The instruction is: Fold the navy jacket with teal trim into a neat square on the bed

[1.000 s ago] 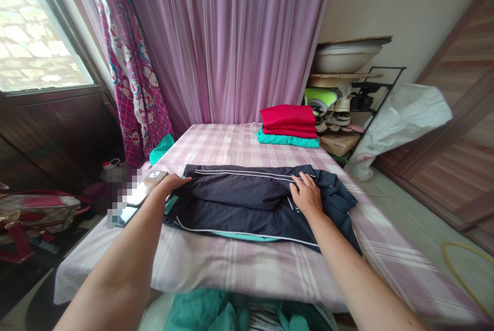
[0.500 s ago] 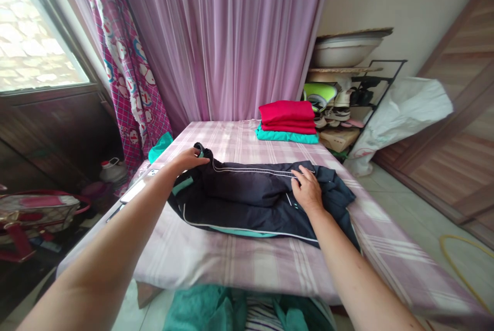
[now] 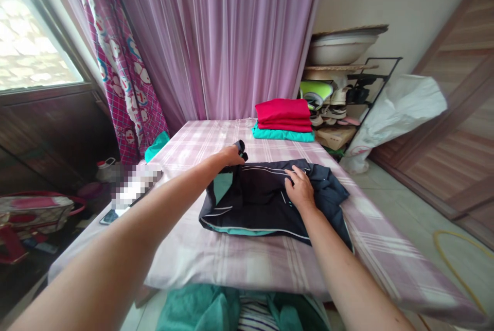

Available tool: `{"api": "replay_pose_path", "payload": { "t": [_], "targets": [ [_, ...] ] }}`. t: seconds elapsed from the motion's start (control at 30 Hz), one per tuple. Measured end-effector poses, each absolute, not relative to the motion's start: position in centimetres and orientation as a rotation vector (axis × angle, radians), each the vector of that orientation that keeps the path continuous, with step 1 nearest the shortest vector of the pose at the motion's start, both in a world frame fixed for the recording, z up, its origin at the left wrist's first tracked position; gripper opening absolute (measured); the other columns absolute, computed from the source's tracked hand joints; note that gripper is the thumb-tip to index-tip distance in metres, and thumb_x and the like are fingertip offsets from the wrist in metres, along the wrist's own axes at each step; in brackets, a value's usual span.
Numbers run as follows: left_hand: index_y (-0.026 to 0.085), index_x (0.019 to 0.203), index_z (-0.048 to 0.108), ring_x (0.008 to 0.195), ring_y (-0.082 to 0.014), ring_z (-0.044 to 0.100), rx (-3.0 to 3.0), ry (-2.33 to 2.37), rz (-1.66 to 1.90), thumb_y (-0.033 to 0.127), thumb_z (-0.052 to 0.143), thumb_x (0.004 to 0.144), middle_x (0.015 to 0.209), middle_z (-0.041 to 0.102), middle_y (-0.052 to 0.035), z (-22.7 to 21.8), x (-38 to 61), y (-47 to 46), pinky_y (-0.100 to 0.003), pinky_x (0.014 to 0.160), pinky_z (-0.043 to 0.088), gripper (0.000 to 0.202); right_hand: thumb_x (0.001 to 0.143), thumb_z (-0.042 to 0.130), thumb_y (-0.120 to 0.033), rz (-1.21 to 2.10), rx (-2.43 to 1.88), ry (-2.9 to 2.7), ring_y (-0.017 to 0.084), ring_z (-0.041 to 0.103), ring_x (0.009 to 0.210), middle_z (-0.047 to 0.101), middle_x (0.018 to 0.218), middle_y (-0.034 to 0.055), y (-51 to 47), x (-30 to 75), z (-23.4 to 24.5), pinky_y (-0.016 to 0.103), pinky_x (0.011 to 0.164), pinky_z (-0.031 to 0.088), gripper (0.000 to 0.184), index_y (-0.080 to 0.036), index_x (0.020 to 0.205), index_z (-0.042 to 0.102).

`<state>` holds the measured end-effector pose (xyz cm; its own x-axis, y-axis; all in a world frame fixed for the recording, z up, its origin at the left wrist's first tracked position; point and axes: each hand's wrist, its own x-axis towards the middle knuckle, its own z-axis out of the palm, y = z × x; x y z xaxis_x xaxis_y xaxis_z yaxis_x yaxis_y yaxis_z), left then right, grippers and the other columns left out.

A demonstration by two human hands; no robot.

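Note:
A dark navy garment (image 3: 266,199) with white piping and teal lining lies on the pink checked bedsheet (image 3: 231,254). My left hand (image 3: 230,156) is closed on the garment's left end, lifted and carried over towards the middle, so the teal lining shows beneath. My right hand (image 3: 298,190) rests flat on the garment near its right part, fingers spread, pinning the cloth down.
A folded red and teal stack (image 3: 284,120) sits at the far end of the bed. Phones (image 3: 131,194) lie on the left edge. A shoe rack (image 3: 343,99) and white bag (image 3: 397,115) stand at the right. Teal and striped cloth (image 3: 239,313) lies below.
My left hand has lifted the garment's left end and carried it rightwards over the middle, folding it. My right hand stayed pressed on the cloth.

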<state>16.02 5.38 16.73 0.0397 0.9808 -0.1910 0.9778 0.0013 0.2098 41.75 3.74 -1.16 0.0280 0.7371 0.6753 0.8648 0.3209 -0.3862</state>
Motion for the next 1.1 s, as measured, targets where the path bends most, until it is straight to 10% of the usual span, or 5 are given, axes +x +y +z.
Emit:
{"api": "replay_pose_path", "payload": {
  "t": [0.47, 0.67, 0.8, 1.1],
  "targets": [
    [0.014, 0.115, 0.061, 0.117, -0.0321, 0.063, 2.008, 1.886, 0.035, 0.032, 0.071, 0.073, 0.124, 0.067, -0.0181, 11.2, 22.1, 5.2, -0.032, 0.09, 0.051, 0.047, 0.085, 0.048, -0.025, -0.02, -1.584, -1.695, 0.027, 0.054, 0.126, 0.061, 0.136, 0.0123, 3.2, 41.8, -0.6, 0.045, 0.113, 0.038, 0.041, -0.019, 0.118, 0.072],
    [0.015, 0.092, 0.068, 0.083, -0.0245, 0.072, 1.865, 1.66, 0.044, 0.041, 0.059, 0.087, 0.085, 0.075, -0.01, 11.8, 20.8, 4.9, -0.031, 0.071, 0.058, 0.028, 0.086, 0.047, -0.023, -0.003, -1.611, -1.719, 0.028, 0.053, 0.127, 0.06, 0.137, 0.0151, 3.0, 41.5, -0.2, 0.044, 0.114, 0.037, 0.042, -0.015, 0.119, 0.071],
    [0.02, 0.107, 0.067, 0.077, -0.0161, 0.072, 1.815, 1.548, 0.167, 0.024, 0.053, 0.091, 0.092, 0.075, -0.0041, 11.6, 19.4, 4.0, -0.026, 0.068, 0.059, 0.022, 0.085, 0.047, -0.023, -0.001, -1.61, -1.723, 0.028, 0.053, 0.127, 0.06, 0.136, 0.016, 2.9, 41.5, -0.3, 0.045, 0.114, 0.037, 0.042, -0.015, 0.119, 0.071],
    [0.015, 0.132, 0.059, 0.127, -0.029, 0.054, 2.362, 1.637, 0.478, 0.027, 0.056, 0.09, 0.133, 0.063, -0.0147, 7.3, 20.2, -1.3, -0.043, 0.112, 0.039, 0.044, 0.089, 0.045, -0.024, 0.026, -1.482, -1.833, 0.025, 0.059, 0.123, 0.066, 0.13, 0.0119, 4.0, 39.0, 5.3, 0.04, 0.109, 0.043, 0.043, -0.016, 0.124, 0.068]
  ]
}}
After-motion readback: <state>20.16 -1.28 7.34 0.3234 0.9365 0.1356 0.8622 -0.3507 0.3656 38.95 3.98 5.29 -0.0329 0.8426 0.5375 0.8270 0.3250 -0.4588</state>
